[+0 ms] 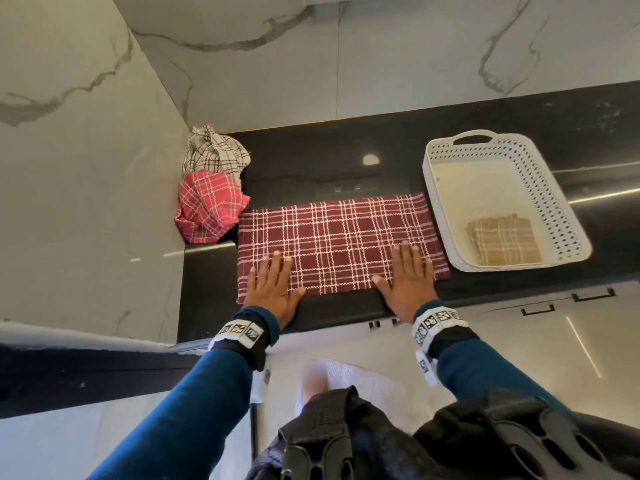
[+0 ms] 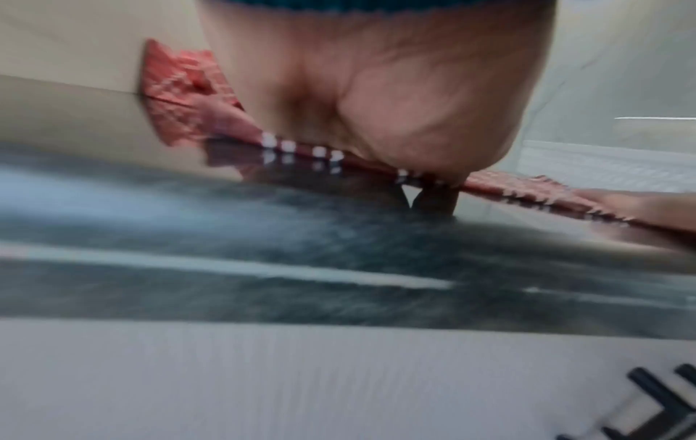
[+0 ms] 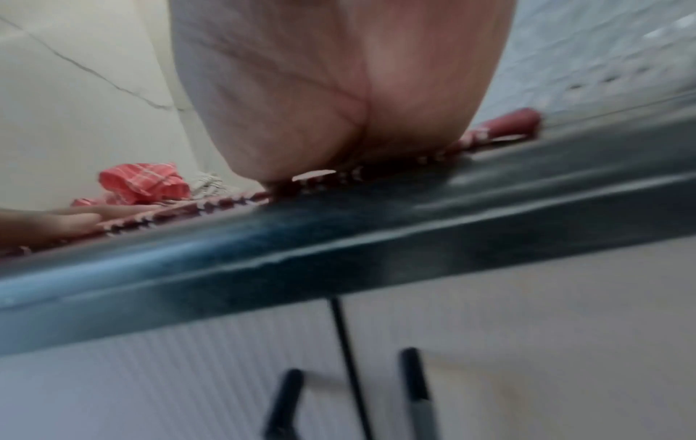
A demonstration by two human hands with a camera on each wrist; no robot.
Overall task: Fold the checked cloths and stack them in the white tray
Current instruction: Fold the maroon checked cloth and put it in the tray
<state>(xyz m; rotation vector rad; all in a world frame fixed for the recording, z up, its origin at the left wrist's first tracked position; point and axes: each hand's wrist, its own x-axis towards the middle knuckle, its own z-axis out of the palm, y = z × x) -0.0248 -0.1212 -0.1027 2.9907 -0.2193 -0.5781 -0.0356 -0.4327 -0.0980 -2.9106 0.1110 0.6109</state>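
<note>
A dark red checked cloth lies flat as a long rectangle on the black counter. My left hand presses flat on its near left part, fingers straight. My right hand presses flat on its near right part. The white perforated tray stands to the right and holds a folded tan checked cloth. A crumpled pink-red checked cloth and a crumpled white checked cloth sit in the left corner. The wrist views are blurred: the left palm and right palm rest on the cloth edge.
Marble walls close the counter on the left and behind. The counter's front edge runs just below my wrists, with white cabinet doors and black handles under it. Bare counter lies behind the spread cloth.
</note>
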